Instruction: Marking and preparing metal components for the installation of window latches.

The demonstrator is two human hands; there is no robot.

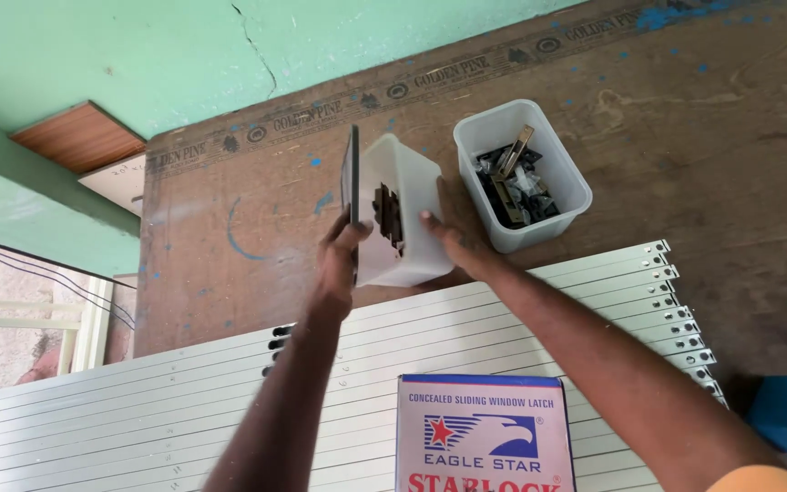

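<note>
Plywood bench [685, 137]: left hand [339, 260] fingers grip dark plate [350, 178]; right hand [457, 246] fingers clasp tilted tub [403, 223].

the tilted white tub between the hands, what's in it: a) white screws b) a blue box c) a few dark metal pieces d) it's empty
c: the tilted white tub, held between the left hand and the right hand, shows a small cluster of dark metal pieces against its inner wall; the upright tub beside it holds more mixed hardware.
</note>
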